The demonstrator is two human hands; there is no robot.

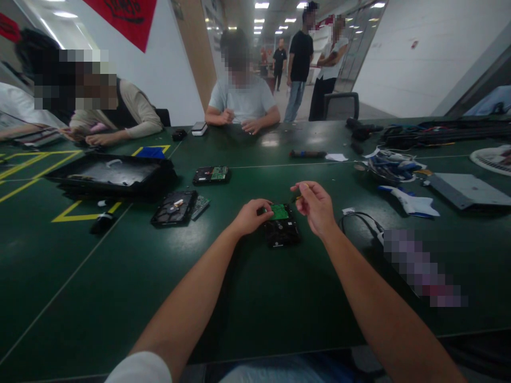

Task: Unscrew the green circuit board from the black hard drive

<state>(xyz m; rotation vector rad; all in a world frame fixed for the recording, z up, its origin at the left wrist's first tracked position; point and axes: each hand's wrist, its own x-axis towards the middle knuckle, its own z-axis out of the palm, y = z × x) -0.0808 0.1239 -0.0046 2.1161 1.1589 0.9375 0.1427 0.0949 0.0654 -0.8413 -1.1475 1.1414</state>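
Observation:
A black hard drive [281, 232] with a green circuit board [279, 211] on top lies on the dark green table [255, 298] in front of me. My left hand [253, 214] rests on the drive's far left corner, fingers pinching its edge. My right hand [314, 205] hovers just right of the drive, fingers closed on a thin screwdriver [297, 198] whose tip points toward the board.
Two more drives [174, 207] [211, 174] lie to the left, beside a black tray [112, 175]. A black cable [359, 218], white parts [411, 202] and a cable heap [389, 162] sit right. Two people sit across the table; others stand in the corridor.

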